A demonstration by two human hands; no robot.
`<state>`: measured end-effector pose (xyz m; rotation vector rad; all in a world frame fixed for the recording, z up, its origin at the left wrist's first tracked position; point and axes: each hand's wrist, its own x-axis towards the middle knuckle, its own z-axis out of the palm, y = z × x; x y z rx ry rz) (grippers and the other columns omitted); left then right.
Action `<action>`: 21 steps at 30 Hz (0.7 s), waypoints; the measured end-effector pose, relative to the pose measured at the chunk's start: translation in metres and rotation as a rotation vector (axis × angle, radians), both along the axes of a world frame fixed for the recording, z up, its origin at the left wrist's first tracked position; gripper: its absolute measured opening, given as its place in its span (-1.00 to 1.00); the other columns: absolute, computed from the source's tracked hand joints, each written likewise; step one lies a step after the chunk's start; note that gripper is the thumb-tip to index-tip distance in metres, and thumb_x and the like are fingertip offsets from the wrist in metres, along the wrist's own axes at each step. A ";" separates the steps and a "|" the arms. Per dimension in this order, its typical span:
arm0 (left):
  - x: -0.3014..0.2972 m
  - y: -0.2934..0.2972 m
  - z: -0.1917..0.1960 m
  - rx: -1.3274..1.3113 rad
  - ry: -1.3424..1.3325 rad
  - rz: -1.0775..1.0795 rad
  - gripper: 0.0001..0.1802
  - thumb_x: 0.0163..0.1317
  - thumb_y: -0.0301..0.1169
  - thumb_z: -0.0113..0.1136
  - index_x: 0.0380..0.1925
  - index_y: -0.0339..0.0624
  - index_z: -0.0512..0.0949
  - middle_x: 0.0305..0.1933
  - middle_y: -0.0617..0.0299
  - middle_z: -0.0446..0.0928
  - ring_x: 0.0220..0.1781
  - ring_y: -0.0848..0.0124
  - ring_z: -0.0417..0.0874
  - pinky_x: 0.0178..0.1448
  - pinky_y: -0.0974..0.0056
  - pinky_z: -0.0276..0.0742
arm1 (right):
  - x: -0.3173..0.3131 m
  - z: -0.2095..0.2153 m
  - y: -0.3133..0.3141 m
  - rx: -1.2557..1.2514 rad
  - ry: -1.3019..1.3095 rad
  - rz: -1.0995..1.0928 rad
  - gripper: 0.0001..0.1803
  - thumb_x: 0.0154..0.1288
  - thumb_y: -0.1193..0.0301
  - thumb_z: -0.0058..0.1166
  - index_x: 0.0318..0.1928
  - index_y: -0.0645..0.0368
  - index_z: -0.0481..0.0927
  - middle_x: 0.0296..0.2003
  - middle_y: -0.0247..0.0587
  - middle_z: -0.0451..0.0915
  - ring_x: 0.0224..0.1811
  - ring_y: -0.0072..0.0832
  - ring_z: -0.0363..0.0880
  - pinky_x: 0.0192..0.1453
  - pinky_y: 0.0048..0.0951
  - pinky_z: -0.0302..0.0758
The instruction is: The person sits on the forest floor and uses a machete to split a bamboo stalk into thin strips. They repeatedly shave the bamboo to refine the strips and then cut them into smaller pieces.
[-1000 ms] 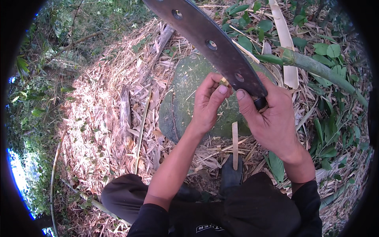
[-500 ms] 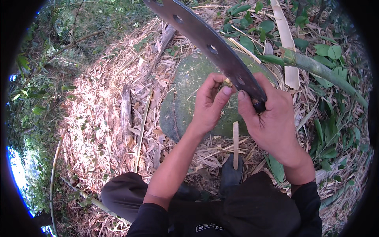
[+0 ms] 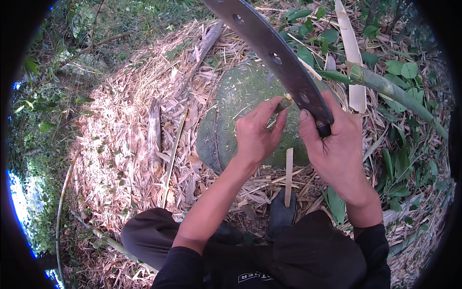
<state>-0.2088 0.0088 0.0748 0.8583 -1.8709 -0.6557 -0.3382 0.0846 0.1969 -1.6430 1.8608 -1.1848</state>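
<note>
My right hand (image 3: 337, 149) is closed round the handle of a big knife (image 3: 291, 74), whose long, dark, curved blade has several holes and slants up to the upper left. My fingers hide most of the handle; a black end shows by the thumb. Between the thumb and fingers of my left hand (image 3: 257, 137) is a short greenish piece, apparently bamboo (image 3: 284, 103), its pale cut end close against the blade's lower part. Whether they touch, I cannot tell. Both hands are above a large green, stone-like block (image 3: 226, 108) sprinkled with pale chips.
A pale flat strip (image 3: 288, 176) stands against my dark shoe (image 3: 280, 214). At right lies a green bamboo pole (image 3: 399, 89), near a wide split strip (image 3: 356, 94) and leafy plants. Dry leaves cover the ground, with a weathered stick (image 3: 154, 130) on the left.
Both hands and the knife have shifted slightly right in the picture. My left hand has turned, its fingers now stretched further round the bamboo piece, which shows more.
</note>
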 end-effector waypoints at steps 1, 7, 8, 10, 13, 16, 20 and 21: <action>0.002 0.000 0.001 0.006 -0.016 0.005 -0.68 0.19 -0.52 0.41 -0.03 -0.19 0.68 -0.20 0.06 0.75 -0.27 0.14 0.81 -0.23 0.20 0.71 | 0.001 0.000 -0.001 0.018 -0.015 -0.003 -0.79 0.35 0.54 0.13 -0.02 0.22 0.57 -0.60 -0.09 0.52 -0.63 -0.22 0.59 -0.50 -0.25 0.43; 0.001 0.003 0.003 0.000 -0.037 -0.007 -0.69 0.22 -0.51 0.39 0.00 -0.20 0.68 -0.23 0.00 0.75 -0.31 0.11 0.81 -0.28 0.18 0.72 | -0.003 -0.007 0.002 -0.038 0.059 -0.033 -0.78 0.35 0.53 0.14 0.00 0.20 0.59 -0.65 -0.15 0.49 -0.68 -0.31 0.55 -0.53 -0.30 0.40; 0.000 0.003 0.004 0.004 -0.037 -0.016 -0.68 0.23 -0.51 0.38 0.00 -0.21 0.68 -0.22 -0.02 0.75 -0.31 0.11 0.81 -0.29 0.18 0.72 | -0.003 -0.006 0.002 -0.029 0.054 -0.031 -0.77 0.35 0.52 0.14 0.00 0.20 0.59 -0.65 -0.15 0.49 -0.68 -0.30 0.55 -0.52 -0.30 0.40; -0.001 0.004 0.001 0.002 -0.046 -0.017 -0.68 0.23 -0.51 0.38 0.00 -0.23 0.68 -0.20 -0.04 0.75 -0.29 0.10 0.81 -0.28 0.17 0.72 | -0.003 -0.004 0.002 -0.009 0.045 -0.028 -0.76 0.34 0.52 0.14 0.01 0.19 0.59 -0.65 -0.16 0.49 -0.67 -0.29 0.54 -0.51 -0.31 0.41; -0.002 0.002 0.006 -0.042 -0.030 -0.022 -0.67 0.23 -0.52 0.37 0.02 -0.25 0.67 -0.16 -0.06 0.75 -0.27 0.09 0.82 -0.27 0.17 0.72 | -0.002 0.001 0.002 0.008 -0.016 -0.071 -0.76 0.34 0.51 0.15 0.01 0.18 0.60 -0.63 -0.16 0.50 -0.67 -0.28 0.55 -0.50 -0.30 0.43; -0.003 0.000 -0.003 -0.049 -0.031 -0.029 -0.66 0.22 -0.54 0.36 0.03 -0.25 0.67 -0.13 -0.06 0.75 -0.25 0.08 0.82 -0.26 0.16 0.73 | -0.004 -0.005 0.004 -0.024 0.051 -0.028 -0.76 0.34 0.51 0.15 0.02 0.18 0.61 -0.60 -0.15 0.53 -0.65 -0.27 0.56 -0.48 -0.31 0.45; -0.008 0.000 0.003 -0.090 -0.026 0.022 -0.65 0.20 -0.56 0.35 0.02 -0.25 0.66 -0.13 -0.05 0.74 -0.25 0.07 0.81 -0.26 0.16 0.72 | -0.007 0.001 0.006 -0.012 0.079 -0.041 -0.75 0.34 0.51 0.16 0.02 0.17 0.62 -0.58 -0.15 0.54 -0.62 -0.25 0.57 -0.46 -0.31 0.46; -0.008 0.000 0.001 -0.083 -0.009 0.008 -0.65 0.20 -0.57 0.35 0.02 -0.25 0.66 -0.14 -0.05 0.74 -0.25 0.07 0.81 -0.25 0.15 0.72 | -0.004 0.002 0.008 -0.020 0.056 -0.055 -0.75 0.34 0.51 0.17 0.02 0.18 0.62 -0.57 -0.15 0.54 -0.61 -0.24 0.58 -0.45 -0.31 0.47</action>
